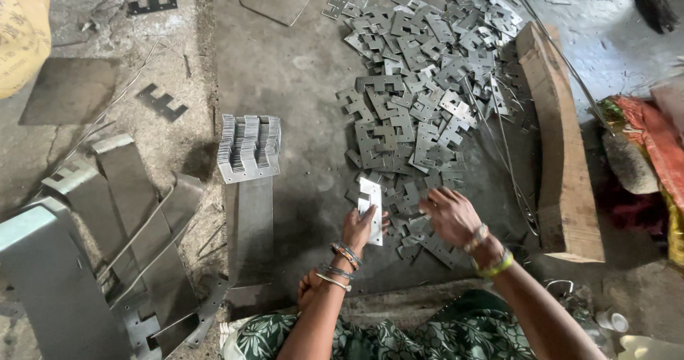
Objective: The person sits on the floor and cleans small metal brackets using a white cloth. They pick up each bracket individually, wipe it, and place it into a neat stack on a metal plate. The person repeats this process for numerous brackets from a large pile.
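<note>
I'm gripping a small stack of stamped plates (pixel 370 207) in my left hand (pixel 358 226), fingers closed around it, held upright just above the floor (pixel 299 68). My right hand (pixel 449 214) is reaching into the near edge of the loose pile (pixel 420 82), fingers curled over the pieces; can't tell whether it's actually pinching one. The pile is spreading from 12 to 2 o'clock of my hands and looks mostly unsorted. One neat row of stacked plates (pixel 249 148) is sitting on a metal strip (pixel 251 225) at 10 o'clock. My read: early going, one row done, bulk left. A wooden block (pixel 559 139) is bordering the pile at 2 o'clock.
</note>
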A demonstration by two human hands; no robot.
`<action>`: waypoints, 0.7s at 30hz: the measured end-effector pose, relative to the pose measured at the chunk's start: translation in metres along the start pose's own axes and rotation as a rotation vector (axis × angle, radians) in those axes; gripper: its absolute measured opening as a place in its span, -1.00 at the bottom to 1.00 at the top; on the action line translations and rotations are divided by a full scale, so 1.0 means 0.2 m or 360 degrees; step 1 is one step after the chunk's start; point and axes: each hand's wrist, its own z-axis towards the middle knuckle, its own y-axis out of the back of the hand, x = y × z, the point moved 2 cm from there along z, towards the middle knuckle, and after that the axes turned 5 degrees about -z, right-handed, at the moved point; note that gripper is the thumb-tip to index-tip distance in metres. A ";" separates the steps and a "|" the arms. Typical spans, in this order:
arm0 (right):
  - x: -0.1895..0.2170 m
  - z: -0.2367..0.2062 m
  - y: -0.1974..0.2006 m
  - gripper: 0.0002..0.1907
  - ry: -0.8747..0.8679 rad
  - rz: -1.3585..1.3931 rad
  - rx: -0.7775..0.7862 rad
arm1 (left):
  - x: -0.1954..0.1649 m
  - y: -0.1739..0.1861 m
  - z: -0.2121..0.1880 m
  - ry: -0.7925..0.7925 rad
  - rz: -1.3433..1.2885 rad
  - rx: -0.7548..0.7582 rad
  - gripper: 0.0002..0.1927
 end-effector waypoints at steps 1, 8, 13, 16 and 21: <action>0.03 -0.02 0.03 -0.65 0.0120 -0.0052 -0.0190 | -0.02 -0.02 -0.02 0.0133 0.0003 -0.0106 -0.59; 0.17 0.12 -0.02 -0.39 -0.0909 0.0255 0.0288 | -0.06 -0.06 -0.11 0.0073 -0.0062 0.0109 -0.67; 0.21 0.22 -0.10 -0.33 -0.1213 0.0579 0.0128 | 0.01 0.03 -0.01 -0.0169 -0.0188 0.0201 -0.76; 0.13 0.22 -0.10 -0.46 -0.1112 0.0943 -0.0043 | 0.00 0.03 0.02 -0.0233 -0.0114 0.0058 -0.72; 0.03 0.23 -0.03 -0.52 -0.1130 0.1835 0.0253 | -0.04 0.01 -0.01 -0.0049 -0.0063 -0.0239 -0.58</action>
